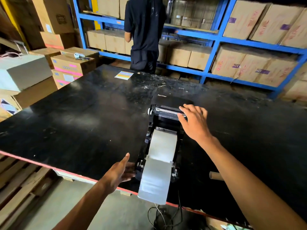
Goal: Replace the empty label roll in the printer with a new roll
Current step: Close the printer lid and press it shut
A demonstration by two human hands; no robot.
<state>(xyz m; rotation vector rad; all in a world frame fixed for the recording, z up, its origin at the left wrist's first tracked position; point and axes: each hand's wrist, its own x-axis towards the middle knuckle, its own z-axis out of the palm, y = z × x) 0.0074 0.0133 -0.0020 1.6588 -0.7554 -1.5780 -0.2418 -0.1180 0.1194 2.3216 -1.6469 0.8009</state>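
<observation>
A black label printer (167, 113) sits on a wide black desk (83, 123), close to the near edge, with its lid thrown open toward the far side so the brand name on the lid faces up. A white label roll (163, 145) lies inside the printer's open bay, and a long strip of labels (155, 180) runs from it toward the camera, hanging past the red-trimmed desk edge. The right hand (193, 122) reaches over the far part of the printer with fingers spread and slightly curled, fingertips at the roller bar near the lid hinge; it grips nothing. The left hand (119, 171) is flat and open, thumb raised, its fingers touching or just beside the printer's left side near the front. To the right of the printer, near the right forearm, a brown cardboard core (216, 175) lies on its side on the desk. Near the far edge of the desk rests a small sheet with coloured stripes (124, 75). Behind the desk a person in dark clothes (144, 34) stands facing blue shelves (214, 39) filled with cardboard boxes (245, 19). Black cables (166, 216) hang below the desk's near edge.
</observation>
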